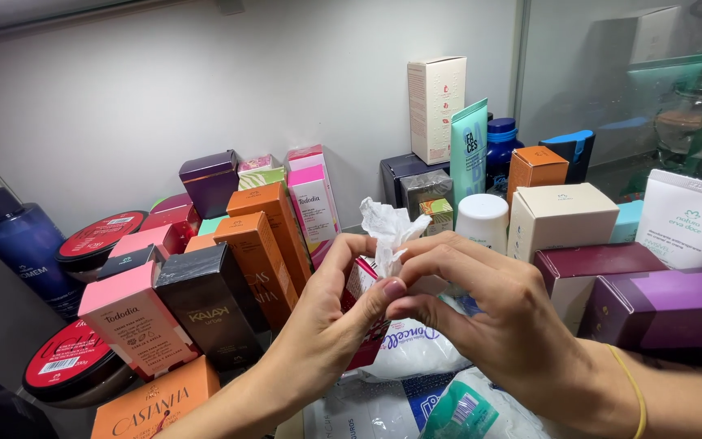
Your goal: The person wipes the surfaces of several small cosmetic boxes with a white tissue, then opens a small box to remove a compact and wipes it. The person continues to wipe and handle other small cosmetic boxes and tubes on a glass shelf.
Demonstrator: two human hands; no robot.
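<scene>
White tissue: crumpled thin sheet, mid-scene, sticking up from the fingers.
Hands: left hand and right hand together, both pinching the sheet.
Beneath: small red-and-white box.
Left: orange cartons.
Right: purple boxes.

Pretty evenly lit, soft indoor light from overhead, nothing harsh. The white wall goes a bit grey toward the left, and the far left edge is properly dark around the blue pump bottle. Glass panel on the right picks up murky reflections. Boxes in the middle look sharp, the two hands up close are a touch soft, with slight wide-angle stretch at the edges
</scene>
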